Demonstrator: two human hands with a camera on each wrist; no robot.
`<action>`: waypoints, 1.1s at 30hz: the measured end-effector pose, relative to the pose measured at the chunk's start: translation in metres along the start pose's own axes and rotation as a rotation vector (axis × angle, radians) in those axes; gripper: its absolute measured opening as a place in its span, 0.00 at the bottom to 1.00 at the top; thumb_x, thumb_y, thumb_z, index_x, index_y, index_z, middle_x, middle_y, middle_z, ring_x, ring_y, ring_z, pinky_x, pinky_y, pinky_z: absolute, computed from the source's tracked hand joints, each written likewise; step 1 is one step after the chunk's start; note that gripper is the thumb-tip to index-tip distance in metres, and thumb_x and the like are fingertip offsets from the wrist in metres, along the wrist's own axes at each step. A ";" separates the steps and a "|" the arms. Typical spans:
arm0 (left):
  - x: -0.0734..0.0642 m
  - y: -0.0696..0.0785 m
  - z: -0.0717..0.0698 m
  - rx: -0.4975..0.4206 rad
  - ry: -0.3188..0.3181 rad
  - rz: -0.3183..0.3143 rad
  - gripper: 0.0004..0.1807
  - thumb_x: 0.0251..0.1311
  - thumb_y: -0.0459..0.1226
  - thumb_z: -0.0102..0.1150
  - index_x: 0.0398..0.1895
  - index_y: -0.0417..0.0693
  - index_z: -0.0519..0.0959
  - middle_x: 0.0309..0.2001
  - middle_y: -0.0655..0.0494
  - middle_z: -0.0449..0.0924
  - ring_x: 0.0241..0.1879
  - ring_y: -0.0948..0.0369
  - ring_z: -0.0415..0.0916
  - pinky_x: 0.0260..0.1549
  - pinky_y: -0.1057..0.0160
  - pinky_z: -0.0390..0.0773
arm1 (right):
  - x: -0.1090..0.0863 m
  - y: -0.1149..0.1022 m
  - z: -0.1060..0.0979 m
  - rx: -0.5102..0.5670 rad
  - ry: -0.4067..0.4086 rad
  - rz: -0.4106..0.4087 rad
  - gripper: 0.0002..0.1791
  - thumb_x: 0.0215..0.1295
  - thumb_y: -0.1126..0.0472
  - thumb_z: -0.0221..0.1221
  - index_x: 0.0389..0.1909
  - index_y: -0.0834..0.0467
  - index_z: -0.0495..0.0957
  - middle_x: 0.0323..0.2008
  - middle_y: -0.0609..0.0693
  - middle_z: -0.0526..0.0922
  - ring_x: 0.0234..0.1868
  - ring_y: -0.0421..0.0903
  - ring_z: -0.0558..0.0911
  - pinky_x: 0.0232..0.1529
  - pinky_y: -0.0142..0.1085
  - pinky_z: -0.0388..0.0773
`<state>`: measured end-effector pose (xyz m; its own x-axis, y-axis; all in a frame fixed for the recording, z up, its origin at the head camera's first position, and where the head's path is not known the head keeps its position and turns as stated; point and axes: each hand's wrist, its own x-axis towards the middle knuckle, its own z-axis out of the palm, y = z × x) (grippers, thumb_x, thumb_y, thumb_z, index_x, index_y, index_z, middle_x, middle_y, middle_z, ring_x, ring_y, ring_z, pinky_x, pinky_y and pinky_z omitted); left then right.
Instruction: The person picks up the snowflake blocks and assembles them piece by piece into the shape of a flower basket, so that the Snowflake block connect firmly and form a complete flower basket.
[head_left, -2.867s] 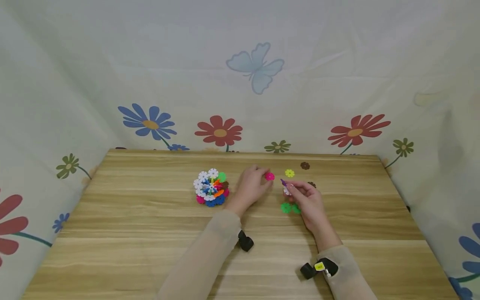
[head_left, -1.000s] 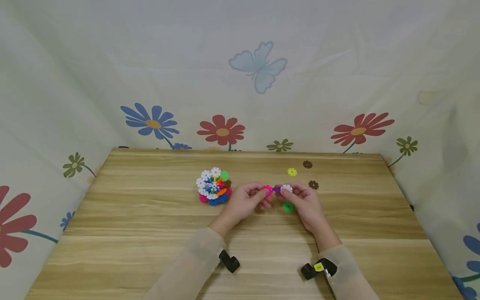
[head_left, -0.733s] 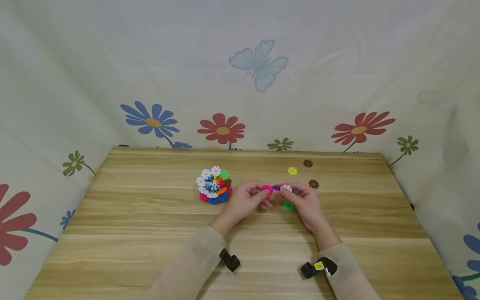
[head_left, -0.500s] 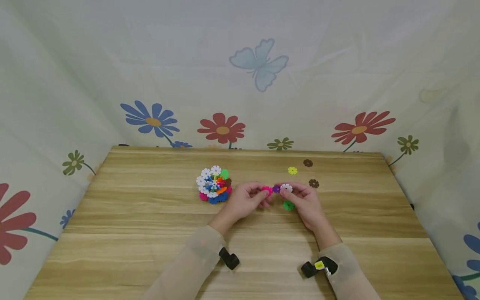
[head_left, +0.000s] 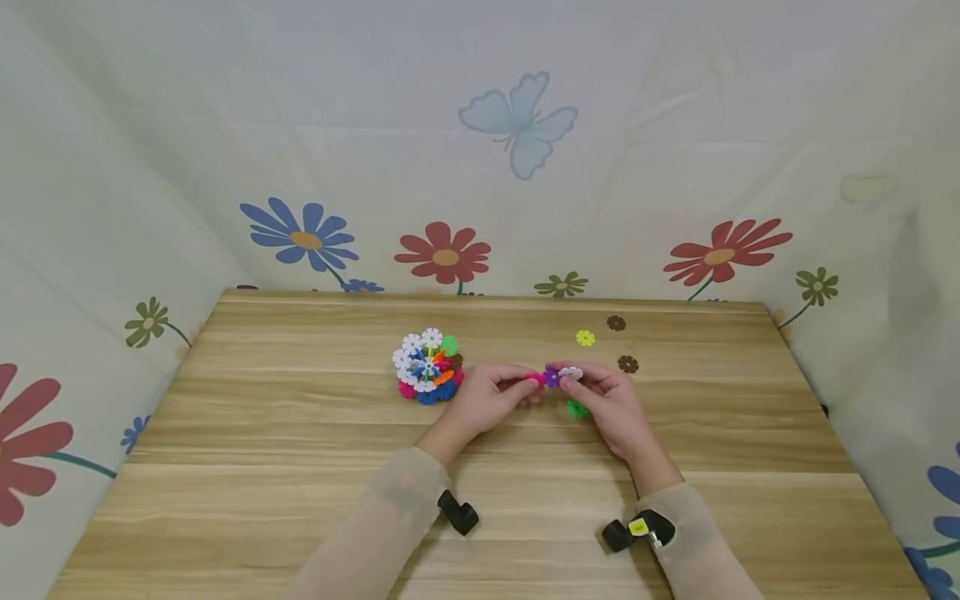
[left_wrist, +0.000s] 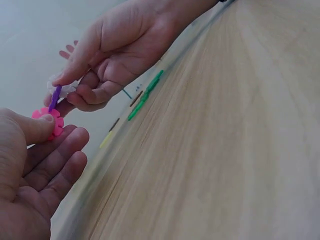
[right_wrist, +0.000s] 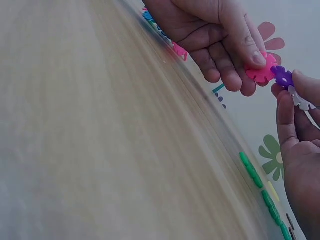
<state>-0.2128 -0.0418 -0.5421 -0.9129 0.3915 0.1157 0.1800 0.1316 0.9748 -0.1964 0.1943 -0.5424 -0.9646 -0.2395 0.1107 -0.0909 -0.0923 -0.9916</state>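
Pink disc (head_left: 534, 378), flower-shaped and notched, raised above the tabletop between the two hands. Left hand (head_left: 483, 408) pinches it, thumb on its face; the other fingers bend loosely below. Purple disc (head_left: 552, 377) joins its edge on the right, set at an angle to it. White disc (head_left: 572, 372) sits on the purple one's far side, so the three make a short chain. Right hand (head_left: 613, 404) pinches the white end between thumb and fingers; how deep the slots engage is hard to tell, fingertips covering much of that joint.

Green disc (head_left: 577, 409) lies on the table just below the right fingers. Right wrist view shows more green pieces lined up beside it. Farther back: yellow disc (head_left: 585, 337), upper brown disc (head_left: 616, 323) near it, lower brown disc (head_left: 627, 364) just beyond the right hand.

Left of the left hand stands a rounded cluster (head_left: 427, 367) of joined discs, white, blue, orange, pink, green and brown. Wood-grain table (head_left: 300, 500) beneath; pale flower-print backdrop (head_left: 637, 167) behind.
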 end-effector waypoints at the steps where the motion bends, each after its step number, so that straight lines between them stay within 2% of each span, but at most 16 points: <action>1: 0.000 0.000 0.000 0.004 0.000 -0.003 0.11 0.77 0.35 0.66 0.54 0.39 0.91 0.45 0.48 0.93 0.41 0.50 0.92 0.45 0.58 0.90 | 0.000 -0.001 0.001 -0.007 0.002 0.005 0.18 0.79 0.67 0.65 0.63 0.72 0.82 0.61 0.61 0.88 0.57 0.41 0.88 0.54 0.34 0.86; 4: -0.001 0.001 0.000 0.010 -0.004 -0.028 0.11 0.76 0.35 0.66 0.54 0.40 0.91 0.42 0.50 0.93 0.40 0.51 0.92 0.44 0.58 0.91 | 0.000 -0.001 0.002 -0.017 0.015 0.026 0.18 0.79 0.68 0.64 0.63 0.74 0.81 0.58 0.57 0.90 0.56 0.42 0.88 0.52 0.34 0.86; 7: -0.001 0.003 0.000 0.012 -0.019 -0.054 0.10 0.77 0.35 0.66 0.53 0.41 0.91 0.38 0.52 0.93 0.37 0.53 0.92 0.42 0.58 0.91 | 0.000 0.000 0.002 -0.028 0.026 0.049 0.18 0.78 0.69 0.64 0.62 0.74 0.81 0.54 0.50 0.92 0.51 0.42 0.87 0.44 0.30 0.85; 13: -0.001 0.004 0.001 0.028 -0.034 -0.074 0.08 0.77 0.33 0.65 0.46 0.39 0.92 0.36 0.50 0.92 0.32 0.56 0.90 0.36 0.60 0.91 | 0.002 0.001 0.001 -0.074 0.018 0.097 0.15 0.77 0.70 0.66 0.57 0.74 0.84 0.51 0.53 0.93 0.45 0.44 0.86 0.41 0.29 0.83; 18: -0.001 0.003 0.002 0.060 -0.039 -0.101 0.08 0.77 0.33 0.65 0.42 0.41 0.92 0.32 0.55 0.91 0.31 0.58 0.90 0.35 0.62 0.90 | 0.001 0.001 0.002 -0.103 0.005 0.129 0.15 0.77 0.68 0.66 0.58 0.73 0.85 0.48 0.54 0.92 0.42 0.42 0.84 0.40 0.29 0.82; 22: 0.000 0.004 0.004 0.051 -0.041 -0.121 0.09 0.79 0.36 0.64 0.40 0.45 0.91 0.32 0.56 0.90 0.32 0.56 0.90 0.35 0.60 0.90 | 0.000 -0.001 0.002 -0.069 0.020 0.127 0.17 0.79 0.65 0.65 0.60 0.73 0.83 0.47 0.49 0.92 0.42 0.43 0.83 0.39 0.29 0.82; 25: 0.004 0.005 0.006 0.057 -0.044 -0.125 0.09 0.79 0.39 0.65 0.41 0.47 0.90 0.34 0.55 0.91 0.32 0.56 0.90 0.34 0.59 0.90 | 0.000 -0.001 0.000 -0.024 0.039 0.112 0.16 0.80 0.64 0.64 0.59 0.72 0.83 0.45 0.47 0.91 0.44 0.45 0.86 0.44 0.32 0.86; 30: 0.013 0.007 0.015 -0.020 -0.022 -0.131 0.07 0.78 0.39 0.66 0.48 0.46 0.89 0.38 0.50 0.92 0.32 0.53 0.89 0.35 0.58 0.90 | 0.001 0.000 -0.010 0.068 0.064 0.083 0.06 0.80 0.67 0.63 0.48 0.62 0.87 0.43 0.47 0.91 0.43 0.44 0.89 0.49 0.35 0.88; 33: 0.018 0.009 0.023 -0.069 -0.013 -0.123 0.07 0.77 0.37 0.67 0.49 0.43 0.88 0.38 0.48 0.91 0.33 0.50 0.89 0.34 0.57 0.90 | 0.001 -0.001 -0.017 0.111 0.059 0.083 0.06 0.79 0.69 0.63 0.43 0.56 0.88 0.44 0.48 0.92 0.42 0.43 0.89 0.48 0.34 0.88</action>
<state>-0.2189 -0.0129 -0.5356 -0.9216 0.3882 -0.0071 0.0416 0.1168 0.9923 -0.2010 0.2105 -0.5420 -0.9808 -0.1936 0.0213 0.0144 -0.1816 -0.9833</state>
